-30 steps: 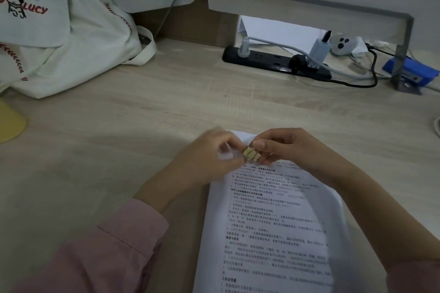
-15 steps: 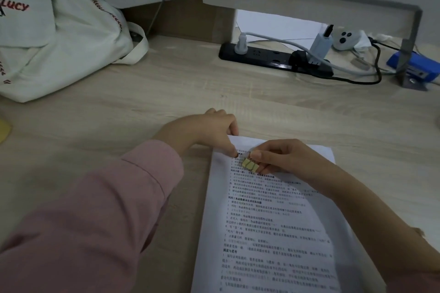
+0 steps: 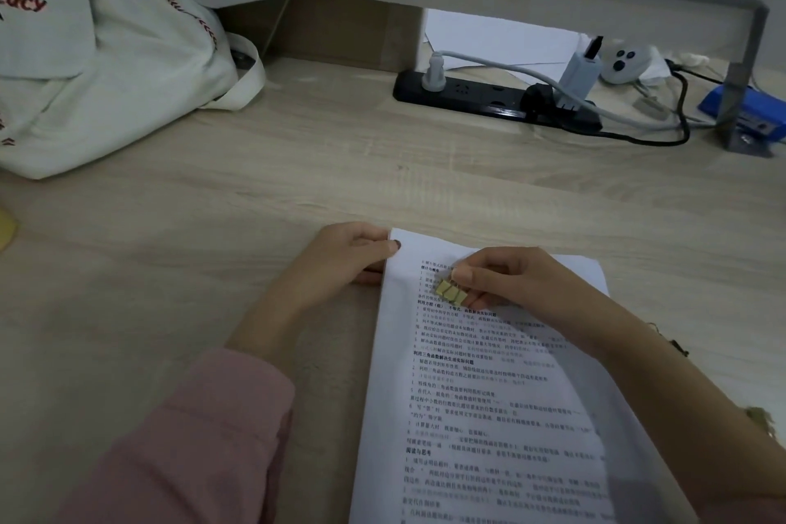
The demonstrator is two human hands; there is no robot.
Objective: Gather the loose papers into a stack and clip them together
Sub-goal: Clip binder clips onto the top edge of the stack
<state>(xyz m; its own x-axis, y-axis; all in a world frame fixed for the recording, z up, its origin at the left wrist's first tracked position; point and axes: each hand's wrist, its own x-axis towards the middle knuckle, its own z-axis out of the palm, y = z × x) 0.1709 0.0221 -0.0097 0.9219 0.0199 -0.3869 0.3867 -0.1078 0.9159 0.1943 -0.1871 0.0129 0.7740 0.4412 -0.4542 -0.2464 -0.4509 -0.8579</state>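
Evidently light and floppy, the printed paper stack (image 3: 489,374) lies on the desk (image 3: 297,191), left hand (image 3: 344,257) pinching its top-left corner, right hand (image 3: 506,281) gripping small gold clips (image 3: 451,292), best fastened at that corner

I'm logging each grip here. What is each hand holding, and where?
The right hand pinches the yellow clips at their right end; the left hand grips the paper stack at its top-left corner.
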